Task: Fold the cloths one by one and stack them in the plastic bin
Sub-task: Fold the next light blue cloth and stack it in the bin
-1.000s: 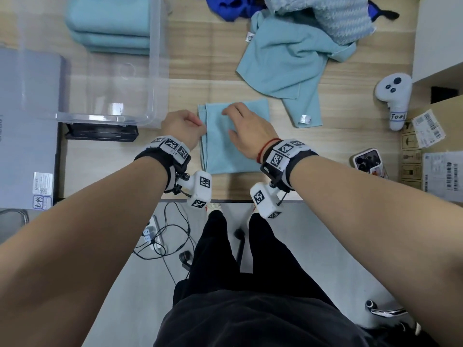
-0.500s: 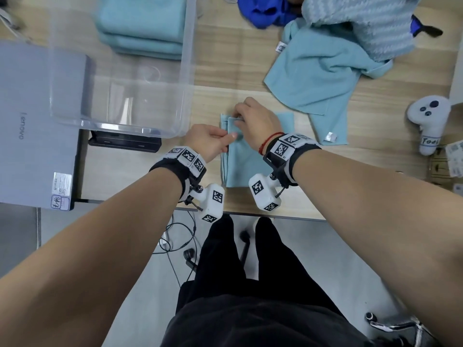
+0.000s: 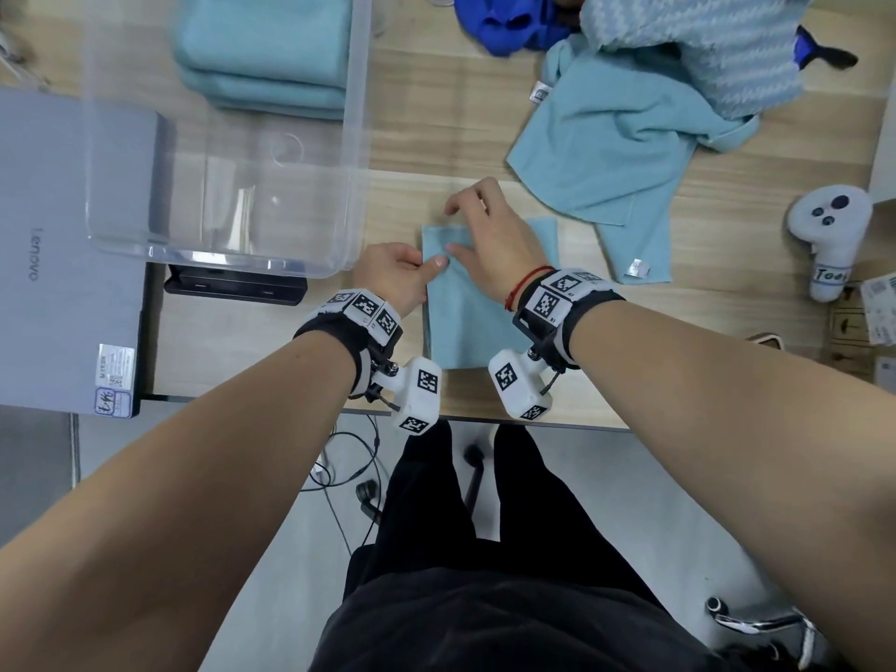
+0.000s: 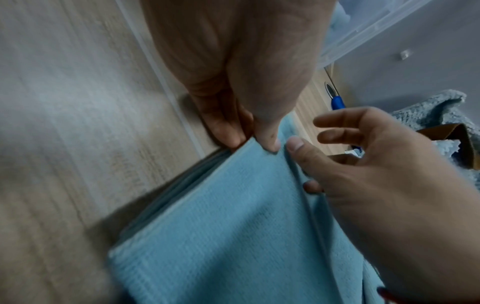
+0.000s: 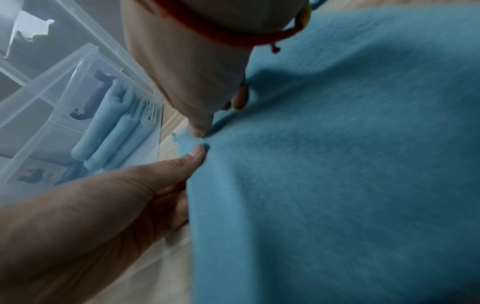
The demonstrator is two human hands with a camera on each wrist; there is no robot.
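A folded light blue cloth [image 3: 465, 327] [image 4: 233, 236] [image 5: 337, 164] lies near the table's front edge. My left hand [image 3: 402, 274] pinches its left edge, thumb [image 4: 270, 142] on top and fingers under the layers. My right hand [image 3: 489, 240] is over the far left part; its thumb [image 5: 197, 127] presses the cloth beside the left thumb, while the index and middle fingers hover raised. The clear plastic bin [image 3: 351, 138] [image 5: 78, 72] stands just left of the cloth. A stack of folded blue cloths [image 3: 262, 55] [image 5: 111, 127] lies in its far end.
Unfolded cloths lie at the back right: a light blue one [image 3: 620, 152], a patterned knit one [image 3: 688, 46], a dark blue one [image 3: 499, 21]. A grey laptop [image 3: 63, 249] sits left of the bin, a white controller [image 3: 829, 240] and a cardboard box [image 3: 868, 322] at right.
My right hand went from lying on the cloth to its far left corner, then raised its fingers, with the thumb now beside the left thumb. The left hand kept its pinch on the left edge.
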